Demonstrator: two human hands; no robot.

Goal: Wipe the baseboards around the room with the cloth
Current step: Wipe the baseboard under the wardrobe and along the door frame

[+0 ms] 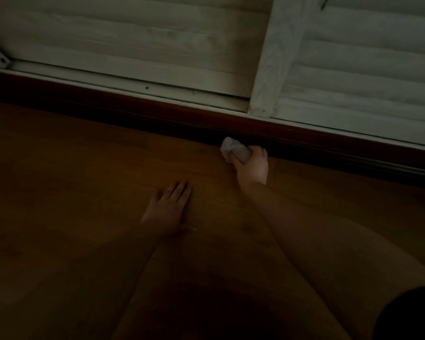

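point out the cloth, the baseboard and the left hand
cloth (233, 149), head view, on the bunched white part left of the fingers
baseboard (133, 104), head view, on its dark front face
left hand (168, 208), head view, on its back

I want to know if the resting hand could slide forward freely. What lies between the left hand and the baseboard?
In the head view, only bare wooden floor lies between the left hand and the baseboard.

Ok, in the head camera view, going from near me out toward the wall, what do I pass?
Left hand flat on the wooden floor → right hand gripping the white cloth → dark baseboard → pale metal track → whitewashed slatted panels.
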